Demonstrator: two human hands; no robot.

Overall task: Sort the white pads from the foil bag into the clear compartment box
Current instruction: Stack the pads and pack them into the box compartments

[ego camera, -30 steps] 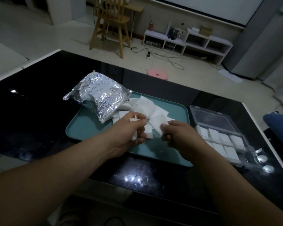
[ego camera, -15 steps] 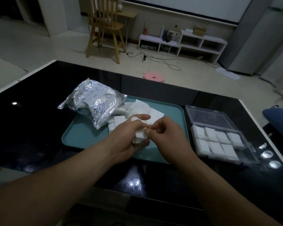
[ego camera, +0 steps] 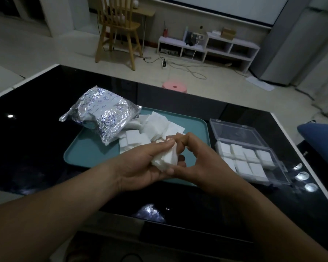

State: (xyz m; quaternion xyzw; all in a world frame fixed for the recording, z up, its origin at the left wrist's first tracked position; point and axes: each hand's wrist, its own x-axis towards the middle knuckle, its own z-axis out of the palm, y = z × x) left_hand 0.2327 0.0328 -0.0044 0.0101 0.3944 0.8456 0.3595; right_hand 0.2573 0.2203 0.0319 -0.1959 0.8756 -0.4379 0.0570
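The left hand (ego camera: 140, 167) is curled around a small stack of white pads (ego camera: 166, 158), with the thumb pressed on top and the fingers cupped beneath. It holds the stack over the near edge of the teal tray (ego camera: 95, 154). The right hand (ego camera: 199, 159) meets it from the other side, its fingers bent and pinching the right side of the same stack. How many pads are in the stack cannot be told.

On the tray beyond the hands lies a heap of loose white pads (ego camera: 157, 123). The crumpled foil bag (ego camera: 102, 114) lies on the tray's far left corner, partly overhanging the rim.

Just to the right of the tray stands the clear compartment box (ego camera: 280, 173). Its lid (ego camera: 237, 132) is laid open on the far side, and its compartments hold sorted pads (ego camera: 239, 150). The tray and the box both rest on a glossy black table (ego camera: 36, 129).
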